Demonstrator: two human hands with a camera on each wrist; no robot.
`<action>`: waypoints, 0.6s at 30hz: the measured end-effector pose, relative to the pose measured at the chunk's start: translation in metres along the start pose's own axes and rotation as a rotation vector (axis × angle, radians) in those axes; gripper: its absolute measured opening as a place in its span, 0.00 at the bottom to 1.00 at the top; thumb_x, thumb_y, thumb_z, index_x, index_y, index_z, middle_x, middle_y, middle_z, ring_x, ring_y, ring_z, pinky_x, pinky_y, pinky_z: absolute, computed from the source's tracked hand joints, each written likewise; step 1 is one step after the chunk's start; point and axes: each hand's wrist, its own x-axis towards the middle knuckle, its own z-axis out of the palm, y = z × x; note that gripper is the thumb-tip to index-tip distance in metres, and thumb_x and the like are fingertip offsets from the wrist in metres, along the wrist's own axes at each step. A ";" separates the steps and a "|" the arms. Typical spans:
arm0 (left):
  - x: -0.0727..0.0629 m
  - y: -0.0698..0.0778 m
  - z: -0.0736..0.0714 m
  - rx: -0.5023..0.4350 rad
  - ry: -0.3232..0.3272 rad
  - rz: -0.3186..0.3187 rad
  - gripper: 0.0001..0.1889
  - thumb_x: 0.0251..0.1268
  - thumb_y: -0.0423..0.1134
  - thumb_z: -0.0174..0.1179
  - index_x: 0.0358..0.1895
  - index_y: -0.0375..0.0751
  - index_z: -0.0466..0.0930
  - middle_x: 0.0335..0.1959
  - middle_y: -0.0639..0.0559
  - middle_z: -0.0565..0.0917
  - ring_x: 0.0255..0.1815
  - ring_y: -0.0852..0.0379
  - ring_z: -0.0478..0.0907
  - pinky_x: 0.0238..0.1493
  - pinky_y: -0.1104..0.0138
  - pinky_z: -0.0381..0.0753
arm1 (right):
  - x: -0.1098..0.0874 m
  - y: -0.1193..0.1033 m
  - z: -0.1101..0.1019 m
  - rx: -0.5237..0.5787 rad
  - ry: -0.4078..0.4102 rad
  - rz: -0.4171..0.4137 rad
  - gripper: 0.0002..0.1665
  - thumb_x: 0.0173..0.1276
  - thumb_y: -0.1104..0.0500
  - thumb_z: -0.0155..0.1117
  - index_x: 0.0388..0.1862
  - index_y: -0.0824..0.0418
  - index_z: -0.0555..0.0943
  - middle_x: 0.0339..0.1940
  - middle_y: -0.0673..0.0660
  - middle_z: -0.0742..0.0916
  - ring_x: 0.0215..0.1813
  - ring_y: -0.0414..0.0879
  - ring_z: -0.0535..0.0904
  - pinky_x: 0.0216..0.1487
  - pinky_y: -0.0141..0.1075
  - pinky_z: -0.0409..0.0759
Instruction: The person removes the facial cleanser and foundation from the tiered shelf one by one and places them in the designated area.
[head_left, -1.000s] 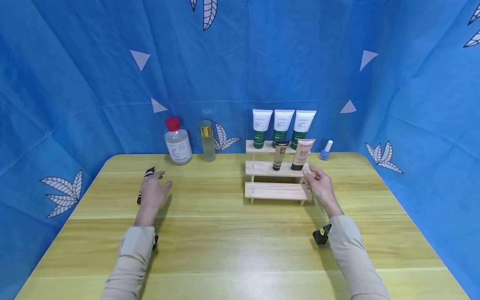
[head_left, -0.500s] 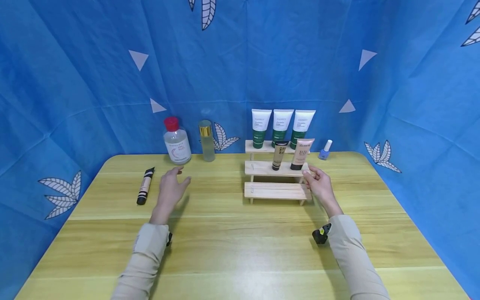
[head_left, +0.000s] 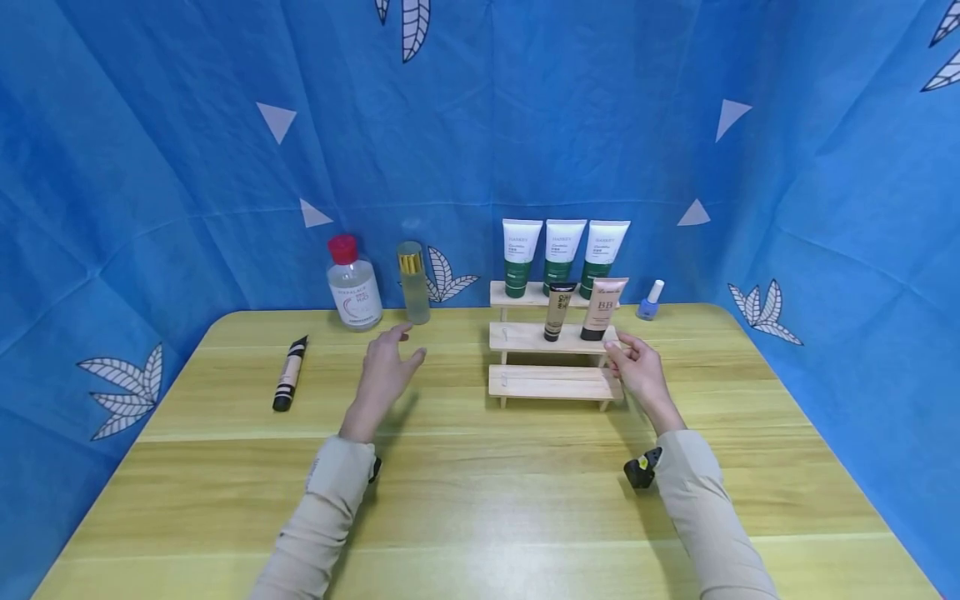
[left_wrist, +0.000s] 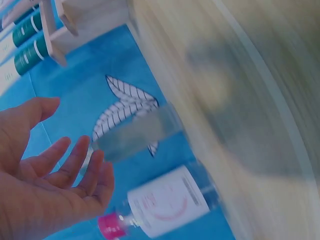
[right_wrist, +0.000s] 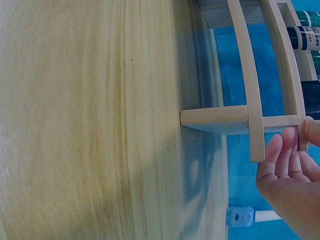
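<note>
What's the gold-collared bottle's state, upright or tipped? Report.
Upright: the head view shows the gold-collared bottle base-down on the table, gold collar near its top.

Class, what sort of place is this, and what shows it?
Probably a staged tabletop setup: a blue leaf-patterned curtain hangs behind a wood-grain table, where cosmetic tubes stand on a three-tier wooden rack.

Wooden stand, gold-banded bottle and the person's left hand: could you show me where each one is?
Wooden stand [head_left: 525,337]: head view, bare part of the middle shelf.
Gold-banded bottle [head_left: 416,295]: head view, body below the gold band.
Left hand [head_left: 383,372]: head view, back of the hand.
</note>
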 end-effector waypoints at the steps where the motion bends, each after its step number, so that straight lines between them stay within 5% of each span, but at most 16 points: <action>1: 0.001 0.003 0.003 -0.003 -0.006 0.002 0.27 0.65 0.41 0.60 0.65 0.34 0.67 0.57 0.35 0.76 0.59 0.37 0.68 0.60 0.47 0.66 | 0.000 0.000 0.000 -0.004 0.001 0.003 0.32 0.74 0.52 0.51 0.72 0.65 0.61 0.31 0.51 0.77 0.29 0.33 0.73 0.35 0.26 0.78; 18: -0.001 0.043 0.043 -0.033 -0.065 0.042 0.27 0.64 0.42 0.61 0.65 0.38 0.68 0.58 0.40 0.76 0.61 0.41 0.69 0.62 0.48 0.66 | -0.002 -0.001 0.001 -0.014 0.015 0.012 0.33 0.74 0.51 0.51 0.72 0.65 0.61 0.33 0.54 0.78 0.29 0.33 0.73 0.34 0.25 0.77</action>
